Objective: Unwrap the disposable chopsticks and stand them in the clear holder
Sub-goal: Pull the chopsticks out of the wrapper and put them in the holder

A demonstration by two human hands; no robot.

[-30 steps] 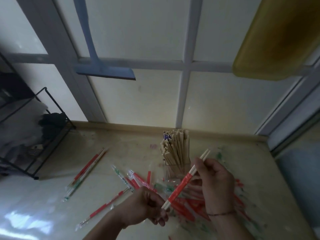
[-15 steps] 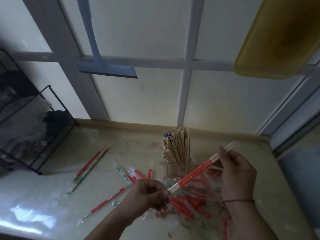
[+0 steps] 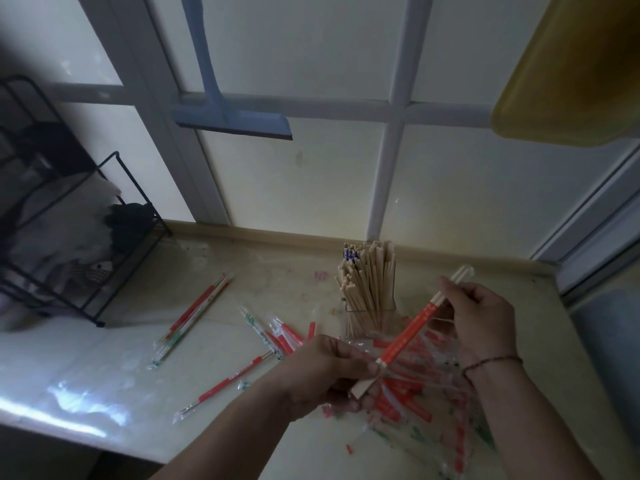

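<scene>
A frosted window with pale grey bars [image 3: 388, 109] fills twelve o'clock – dim daylight. A glossy cream countertop [image 3: 104, 368] spans below; a black wire rack [image 3: 86, 258] at nine o'clock holds what may be cloths.

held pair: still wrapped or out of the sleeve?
Still wrapped: the red-printed sleeve covers the held pair, pinched between left hand and right hand. Not yet in the clear holder.

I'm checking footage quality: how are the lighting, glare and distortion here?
Head view: dim and backlit by the frosted window; glare streak on the counter at lower left; wide-angle bending of the window frame; hands and wrapped chopsticks slightly soft.
</scene>
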